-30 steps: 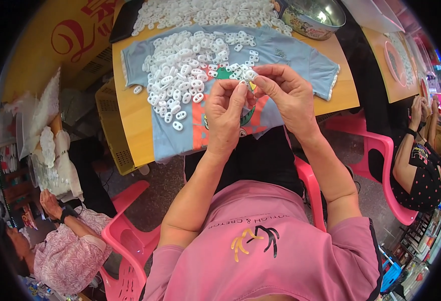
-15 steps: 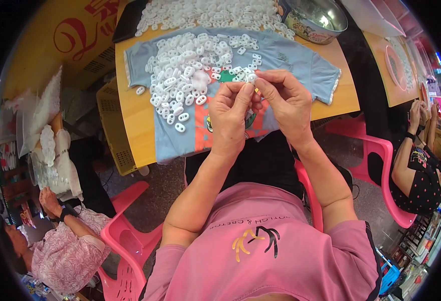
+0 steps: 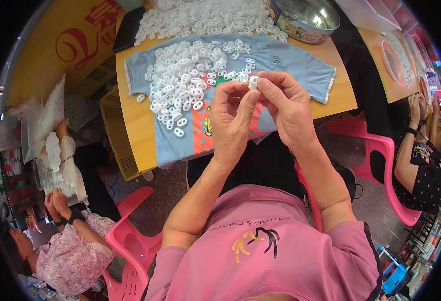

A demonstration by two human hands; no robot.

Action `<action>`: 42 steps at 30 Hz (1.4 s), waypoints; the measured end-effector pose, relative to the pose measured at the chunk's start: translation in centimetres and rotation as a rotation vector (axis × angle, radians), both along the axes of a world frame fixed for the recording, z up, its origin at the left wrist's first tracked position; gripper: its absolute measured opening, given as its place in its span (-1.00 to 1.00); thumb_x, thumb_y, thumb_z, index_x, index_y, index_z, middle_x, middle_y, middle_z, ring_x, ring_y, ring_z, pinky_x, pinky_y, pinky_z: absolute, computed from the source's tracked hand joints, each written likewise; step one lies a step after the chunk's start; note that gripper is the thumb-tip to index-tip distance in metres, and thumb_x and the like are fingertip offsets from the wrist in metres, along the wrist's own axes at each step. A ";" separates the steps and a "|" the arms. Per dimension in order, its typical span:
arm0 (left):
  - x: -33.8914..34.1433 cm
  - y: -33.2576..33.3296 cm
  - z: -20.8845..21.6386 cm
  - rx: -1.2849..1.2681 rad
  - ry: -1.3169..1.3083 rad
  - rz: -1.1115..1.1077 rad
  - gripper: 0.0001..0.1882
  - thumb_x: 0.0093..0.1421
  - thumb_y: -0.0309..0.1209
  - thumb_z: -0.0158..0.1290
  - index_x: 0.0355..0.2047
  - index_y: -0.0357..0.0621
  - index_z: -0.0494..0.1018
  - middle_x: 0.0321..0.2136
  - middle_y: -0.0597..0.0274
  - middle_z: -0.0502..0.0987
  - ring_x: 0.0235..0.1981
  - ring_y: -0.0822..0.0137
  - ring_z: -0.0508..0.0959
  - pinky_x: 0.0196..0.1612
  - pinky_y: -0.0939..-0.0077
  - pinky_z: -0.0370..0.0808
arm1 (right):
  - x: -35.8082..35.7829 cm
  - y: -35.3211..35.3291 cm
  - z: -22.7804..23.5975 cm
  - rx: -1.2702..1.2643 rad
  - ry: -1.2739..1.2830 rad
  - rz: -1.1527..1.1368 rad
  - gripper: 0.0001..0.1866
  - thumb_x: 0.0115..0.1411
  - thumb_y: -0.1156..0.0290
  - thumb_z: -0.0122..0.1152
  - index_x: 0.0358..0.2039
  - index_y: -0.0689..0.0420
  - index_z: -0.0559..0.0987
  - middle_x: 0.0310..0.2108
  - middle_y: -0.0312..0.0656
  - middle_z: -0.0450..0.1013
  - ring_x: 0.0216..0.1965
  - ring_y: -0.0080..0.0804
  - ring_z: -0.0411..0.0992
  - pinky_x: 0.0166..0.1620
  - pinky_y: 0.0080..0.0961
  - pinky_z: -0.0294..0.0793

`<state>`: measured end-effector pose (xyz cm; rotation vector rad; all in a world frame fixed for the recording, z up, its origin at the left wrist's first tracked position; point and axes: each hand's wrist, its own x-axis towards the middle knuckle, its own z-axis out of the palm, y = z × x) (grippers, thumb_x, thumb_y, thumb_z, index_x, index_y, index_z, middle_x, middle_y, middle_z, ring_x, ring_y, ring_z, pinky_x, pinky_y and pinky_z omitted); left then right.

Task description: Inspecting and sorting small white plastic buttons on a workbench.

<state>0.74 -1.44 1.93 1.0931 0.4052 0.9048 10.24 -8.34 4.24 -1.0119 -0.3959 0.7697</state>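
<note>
A small white plastic piece (image 3: pixel 253 82) is pinched between the fingertips of both hands, above the shirt. My left hand (image 3: pixel 232 120) is closed, thumb up against the piece's lower side. From the other side my right hand (image 3: pixel 286 108) grips it between thumb and forefinger. Just beyond the fingers lie small square white two-hole pieces (image 3: pixel 250 64), some in short rows. Left of them is a heap of oval white two-hole pieces (image 3: pixel 172 83). Both groups rest on a blue-grey T-shirt (image 3: pixel 172 150) with an orange print, spread on the table.
More white pieces (image 3: pixel 205 21) cover the far side of the wooden table (image 3: pixel 132 125). A round tin (image 3: pixel 308 35) stands at the far right, a black tray (image 3: pixel 128 29) at far left. Pink chairs (image 3: pixel 388 170) flank me, with people working at both sides.
My fingertips have shifted and the white piece shows more plainly between them. At the left, the other person's hands have moved slightly. The whole view has shifted a little.
</note>
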 end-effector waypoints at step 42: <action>-11.5 7.5 3.1 0.349 0.009 0.167 -0.57 0.33 -0.29 -0.02 0.10 -0.34 0.35 -0.27 0.16 0.50 -0.24 0.34 0.48 0.00 0.34 0.38 | -1.0 1.5 1.3 -0.080 -0.222 0.363 -0.66 0.30 0.47 0.11 0.08 0.23 0.45 -0.20 -0.26 0.48 -0.24 -0.59 0.43 -0.19 -0.66 0.44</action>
